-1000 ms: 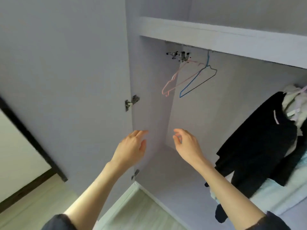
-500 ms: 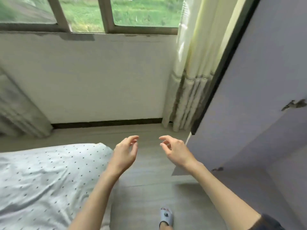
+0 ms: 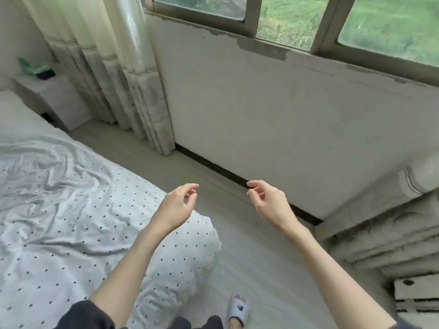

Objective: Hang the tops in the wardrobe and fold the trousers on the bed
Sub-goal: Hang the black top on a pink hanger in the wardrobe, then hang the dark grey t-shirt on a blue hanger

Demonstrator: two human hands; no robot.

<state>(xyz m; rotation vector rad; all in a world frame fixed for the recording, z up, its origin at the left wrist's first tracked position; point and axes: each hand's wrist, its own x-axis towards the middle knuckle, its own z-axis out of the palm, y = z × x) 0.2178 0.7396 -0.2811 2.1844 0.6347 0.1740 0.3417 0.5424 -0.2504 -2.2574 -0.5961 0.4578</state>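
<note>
Fingers loosely curled on both my left hand (image 3: 177, 207) and right hand (image 3: 269, 203), holding and touching nothing. I judge I'm between garments, facing the bed (image 3: 59, 210); no trousers or tops show, so next I must find one to pick up.

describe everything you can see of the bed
Only part of the bed shows, filling the lower left of the head view and cut off by the frame's left and bottom edges. It is covered in pale grey-white fabric with small dark dots, rumpled into creases toward the far side. Its rounded near corner bulges onto the light floor by the person's slippered foot. The left forearm passes above that corner. No clothes lie on the visible part. A white bedside cabinet stands beyond it.
</note>
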